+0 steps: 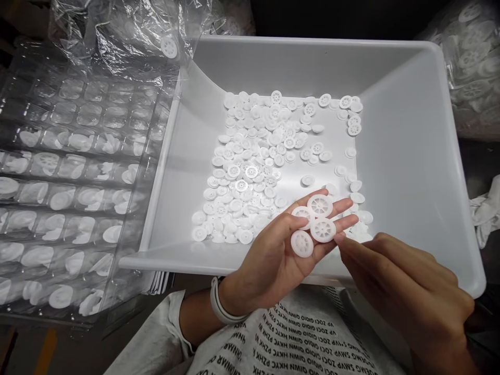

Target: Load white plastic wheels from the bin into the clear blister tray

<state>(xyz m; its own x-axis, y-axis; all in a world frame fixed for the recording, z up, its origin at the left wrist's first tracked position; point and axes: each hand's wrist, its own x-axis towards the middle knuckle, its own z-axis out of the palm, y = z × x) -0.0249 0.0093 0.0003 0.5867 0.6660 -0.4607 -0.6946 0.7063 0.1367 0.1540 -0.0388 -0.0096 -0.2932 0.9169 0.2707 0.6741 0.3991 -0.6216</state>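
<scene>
My left hand [269,260] is palm up over the near edge of the bin. Several round white plastic wheels [323,229] with spoked openings lie on its palm and fingers, and the thumb presses on one of them. My right hand [406,286] is close by on the right, its fingers drawn together and the fingertips at the edge of the nearest wheel. Whatever those fingertips may pinch is hidden. Below both hands, many similar white wheels [250,172] lie loose in a large grey bin [410,172], thickest on its left side.
Left of the bin is a stack of clear plastic compartment trays [74,172], many compartments holding white parts. A clear plastic bag [128,41] lies over the trays' far end. Another bag of white wheels [472,67] stands at the far right, with white cloth [486,211] nearer.
</scene>
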